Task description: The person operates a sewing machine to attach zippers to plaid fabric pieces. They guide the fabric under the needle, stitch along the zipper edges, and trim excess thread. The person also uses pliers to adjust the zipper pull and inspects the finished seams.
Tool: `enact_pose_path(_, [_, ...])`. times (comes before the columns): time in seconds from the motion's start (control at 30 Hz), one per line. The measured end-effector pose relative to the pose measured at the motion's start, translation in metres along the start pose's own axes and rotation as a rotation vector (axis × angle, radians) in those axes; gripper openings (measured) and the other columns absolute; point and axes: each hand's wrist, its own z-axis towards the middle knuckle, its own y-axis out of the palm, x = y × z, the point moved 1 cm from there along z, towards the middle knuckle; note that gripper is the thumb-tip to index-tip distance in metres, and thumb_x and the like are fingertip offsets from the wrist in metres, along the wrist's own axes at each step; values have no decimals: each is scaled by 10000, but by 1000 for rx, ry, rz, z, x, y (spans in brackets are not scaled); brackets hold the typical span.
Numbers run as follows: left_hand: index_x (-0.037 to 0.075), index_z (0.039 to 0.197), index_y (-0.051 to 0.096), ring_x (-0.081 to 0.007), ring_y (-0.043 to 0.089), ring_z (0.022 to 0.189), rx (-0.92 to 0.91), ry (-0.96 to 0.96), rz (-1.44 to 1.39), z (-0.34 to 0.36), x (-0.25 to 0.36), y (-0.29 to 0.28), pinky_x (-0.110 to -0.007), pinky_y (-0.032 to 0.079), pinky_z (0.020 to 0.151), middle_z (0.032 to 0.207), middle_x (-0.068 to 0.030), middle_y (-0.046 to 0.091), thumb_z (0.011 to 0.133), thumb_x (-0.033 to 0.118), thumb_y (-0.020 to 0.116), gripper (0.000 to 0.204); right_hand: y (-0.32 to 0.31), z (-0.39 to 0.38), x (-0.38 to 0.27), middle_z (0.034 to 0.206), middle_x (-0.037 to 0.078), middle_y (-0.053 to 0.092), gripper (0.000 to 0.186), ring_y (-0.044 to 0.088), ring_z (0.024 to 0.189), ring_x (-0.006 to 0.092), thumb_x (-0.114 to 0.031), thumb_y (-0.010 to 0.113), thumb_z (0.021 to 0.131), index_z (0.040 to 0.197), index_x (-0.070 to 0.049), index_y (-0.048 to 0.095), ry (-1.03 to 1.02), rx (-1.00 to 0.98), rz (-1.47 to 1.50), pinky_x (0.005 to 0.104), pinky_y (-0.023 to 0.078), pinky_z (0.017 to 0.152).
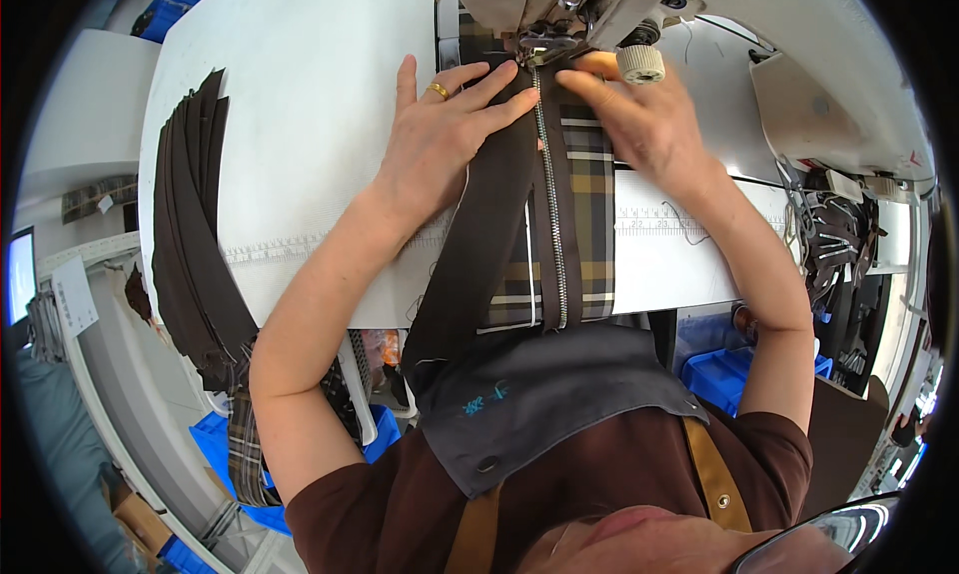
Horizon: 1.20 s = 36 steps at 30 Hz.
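A metal-toothed zipper (556, 244) on dark brown tape lies lengthwise over plaid fabric (591, 204), its far end beneath the sewing machine's presser foot (539, 56). Along its left side runs a wide dark brown fabric strip (475, 234), trailing toward my lap. My left hand (440, 129) rests flat on this strip with fingers spread, the fingertips close to the foot. To the right of the teeth, my right hand (639, 109) pinches the zipper tape between thumb and index finger near the foot. Its other fingers are partly hidden behind the hand and a knob.
The sewing machine head (599, 4) overhangs the far side, with a ridged knob (641, 64) near my right hand. Dark fabric strips (190, 224) hang over the white table's (290, 104) left edge. Scissors (791, 189) are at the right. Blue bins (724, 374) stand below.
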Motion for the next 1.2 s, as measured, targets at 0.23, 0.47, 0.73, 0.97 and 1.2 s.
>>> enact_pose_path(0.23, [261, 1244, 583, -240, 494, 1216, -18, 10, 14, -1, -1, 1, -660, 206, 1050, 1318, -25, 550, 754, 12, 628, 551, 12, -3, -8, 976, -6, 624, 358, 548, 911, 185, -86, 628, 757, 1112, -115, 658, 41, -183, 34, 306, 420, 790])
enact_pose_path(0.47, [239, 1266, 567, -250, 473, 1240, 27, 30, -9, 4, -8, 1, -640, 171, 1063, 1323, -29, 547, 735, 184, 692, 548, 6, -2, -9, 881, 35, 619, 225, 542, 828, 211, -94, 643, 786, 1009, -99, 669, 140, -109, 80, 328, 397, 737])
enact_pose_path(0.73, [155, 1167, 628, -205, 598, 1101, -73, 474, 58, -104, 36, -45, -600, 44, 1112, 1219, -31, 619, 730, 207, 628, 440, -71, -54, -64, 841, 66, 592, 110, 548, 799, 258, -101, 699, 771, 767, -39, 609, 291, -231, 361, 360, 394, 737])
enact_pose_path(0.97, [111, 1070, 667, -164, 645, 929, 97, 130, -87, -117, 63, -36, -459, 249, 1090, 1065, -7, 667, 802, 89, 579, 283, -51, -81, -139, 1228, 74, 591, 431, 569, 971, 241, -89, 654, 696, 1123, -141, 651, -12, -289, 77, 358, 427, 799])
enact_pose_path(1.2, [120, 1064, 671, -153, 656, 860, 46, 117, -167, -104, 63, -51, -441, 326, 1037, 1012, -2, 681, 759, 149, 652, 306, -53, -76, -135, 1279, 20, 559, 463, 490, 1135, 229, -75, 596, 697, 1149, -158, 650, 186, -274, 391, 372, 395, 883])
